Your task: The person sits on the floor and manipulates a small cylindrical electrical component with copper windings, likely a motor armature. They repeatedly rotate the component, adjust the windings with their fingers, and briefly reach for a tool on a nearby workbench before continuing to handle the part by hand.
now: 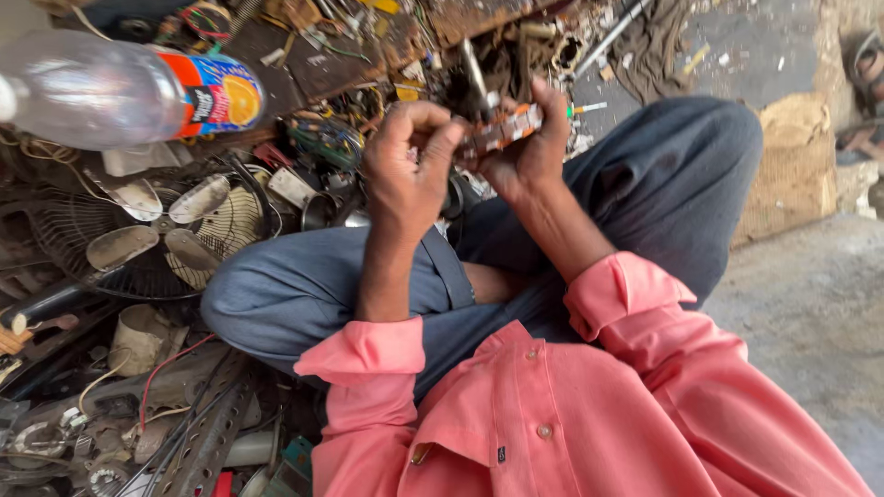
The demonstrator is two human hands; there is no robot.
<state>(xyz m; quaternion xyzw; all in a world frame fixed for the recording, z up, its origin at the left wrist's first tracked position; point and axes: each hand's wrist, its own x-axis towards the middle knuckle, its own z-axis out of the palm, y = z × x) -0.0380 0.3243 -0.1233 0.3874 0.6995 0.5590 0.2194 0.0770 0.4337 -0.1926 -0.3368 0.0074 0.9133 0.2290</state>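
Note:
I sit cross-legged on the ground in grey trousers and a pink shirt with rolled sleeves. My right hand grips a small copper-coloured wound part held up in front of me. My left hand is curled beside it, fingers pinching at the left end of that part. A thin metal rod or tool sticks up just behind the two hands; which hand holds it I cannot tell.
A plastic bottle with an orange label lies at the upper left. Below it sits a fan with metal blades in a wire guard. Scrap wires, metal strips and parts cover the ground at left. Bare concrete lies at right.

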